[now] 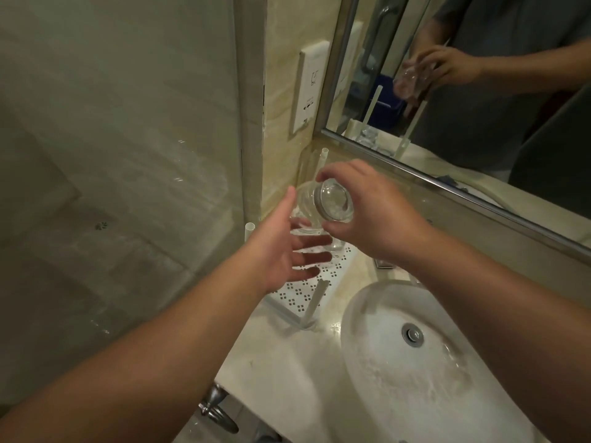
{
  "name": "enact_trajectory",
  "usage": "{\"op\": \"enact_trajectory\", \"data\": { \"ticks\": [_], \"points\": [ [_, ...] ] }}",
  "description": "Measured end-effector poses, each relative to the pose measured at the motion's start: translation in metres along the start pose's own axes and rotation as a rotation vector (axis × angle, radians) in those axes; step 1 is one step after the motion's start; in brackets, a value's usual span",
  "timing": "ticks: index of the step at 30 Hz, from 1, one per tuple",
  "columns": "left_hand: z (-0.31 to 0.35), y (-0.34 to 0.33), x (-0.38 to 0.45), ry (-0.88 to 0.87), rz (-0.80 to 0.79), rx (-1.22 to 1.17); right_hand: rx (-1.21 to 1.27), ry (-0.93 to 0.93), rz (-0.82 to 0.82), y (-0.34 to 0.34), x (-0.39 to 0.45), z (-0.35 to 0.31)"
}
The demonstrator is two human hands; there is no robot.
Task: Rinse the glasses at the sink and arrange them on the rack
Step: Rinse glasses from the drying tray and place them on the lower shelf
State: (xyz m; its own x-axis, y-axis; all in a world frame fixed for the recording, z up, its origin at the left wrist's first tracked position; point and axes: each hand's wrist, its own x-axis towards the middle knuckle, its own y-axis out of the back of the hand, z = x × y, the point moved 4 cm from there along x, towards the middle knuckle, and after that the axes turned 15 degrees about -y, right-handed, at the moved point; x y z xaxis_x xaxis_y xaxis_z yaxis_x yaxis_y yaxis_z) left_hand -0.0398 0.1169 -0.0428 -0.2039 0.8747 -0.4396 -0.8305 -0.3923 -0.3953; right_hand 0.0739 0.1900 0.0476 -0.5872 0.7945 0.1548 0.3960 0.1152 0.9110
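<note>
One glass (334, 202) is gripped by its base in the right hand (367, 215), tipped mouth-down toward the rack (307, 290) directly below. The left hand (281, 254), fingers spread and holding nothing, hovers nearer the rack; another glass there seems likely.

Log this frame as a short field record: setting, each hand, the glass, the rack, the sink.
setting: bathroom counter beside a mirror
right hand: grips a clear glass, thick base toward the camera
left hand: open, fingers spread, under the glass
rack: white perforated tray with upright pegs, left of the sink
sink: wet basin, drain visible
</note>
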Motion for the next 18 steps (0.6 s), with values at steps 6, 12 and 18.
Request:
{"op": "enact_trajectory", "data": {
  "ticks": [6,12,18],
  "points": [
    [0.024,-0.02,-0.016,0.036,0.025,-0.303,0.025,0.045,0.084,0.007,-0.012,-0.009],
    [0.031,-0.034,-0.024,0.023,-0.032,-0.411,-0.029,0.024,0.145,0.008,-0.028,-0.014],
    [0.035,-0.036,-0.032,-0.065,-0.074,-0.396,0.079,-0.002,0.098,0.013,-0.04,-0.016]
  ]
}}
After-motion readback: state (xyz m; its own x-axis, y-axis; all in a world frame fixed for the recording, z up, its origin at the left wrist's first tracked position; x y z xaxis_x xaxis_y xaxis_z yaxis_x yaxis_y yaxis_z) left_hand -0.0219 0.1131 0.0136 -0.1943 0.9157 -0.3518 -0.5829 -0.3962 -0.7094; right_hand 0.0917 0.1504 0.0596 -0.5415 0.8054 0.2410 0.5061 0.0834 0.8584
